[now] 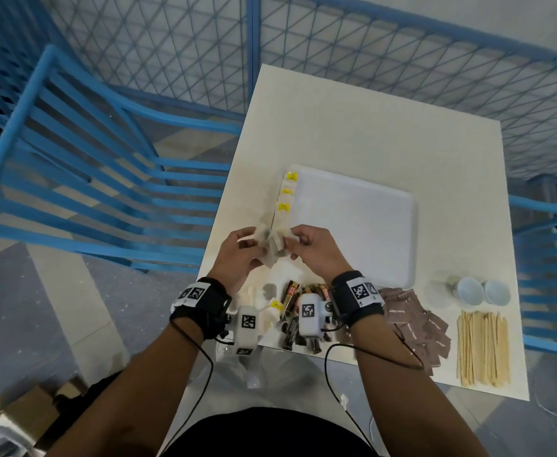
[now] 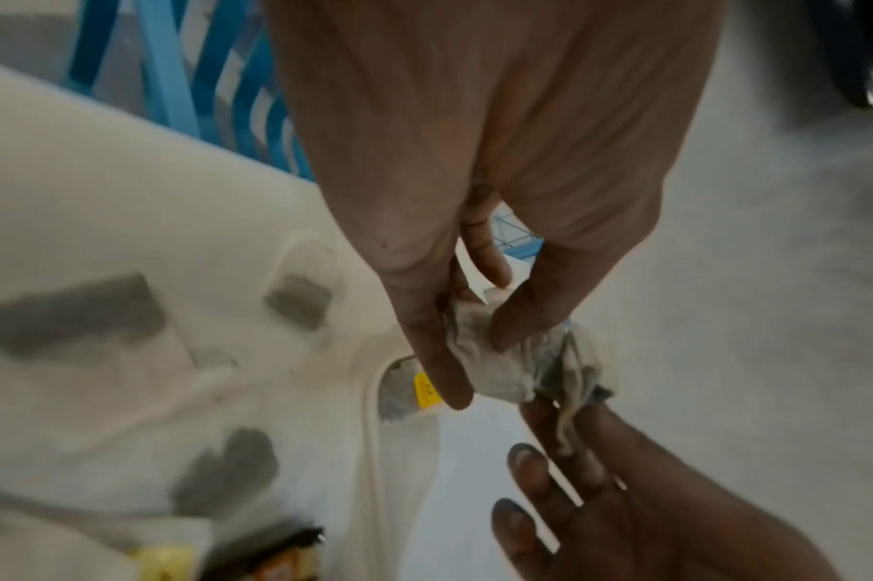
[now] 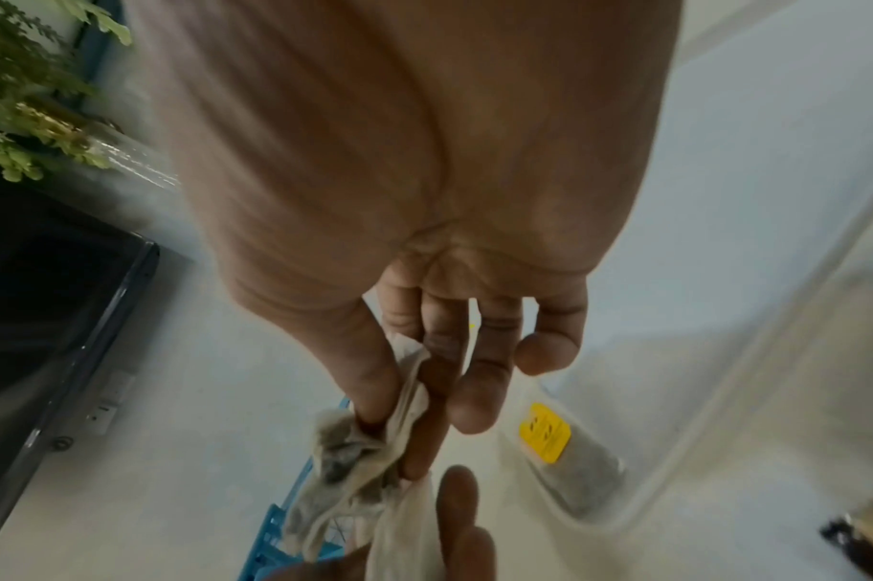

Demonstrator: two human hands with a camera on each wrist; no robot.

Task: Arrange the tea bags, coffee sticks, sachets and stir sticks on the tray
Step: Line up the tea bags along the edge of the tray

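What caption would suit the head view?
Both hands hold a clump of tea bags above the white tray's left edge.

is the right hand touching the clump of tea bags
Touching. The right wrist view shows the right hand pinching the tea bags between thumb and fingers, paper pressed against skin. The left hand grips the same clump.

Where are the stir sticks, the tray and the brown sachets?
stir sticks [image 1: 483, 348], head view, middle of the bundle.
tray [image 1: 353, 222], head view, bare floor of the tray.
brown sachets [image 1: 415, 324], head view, middle of the pile.
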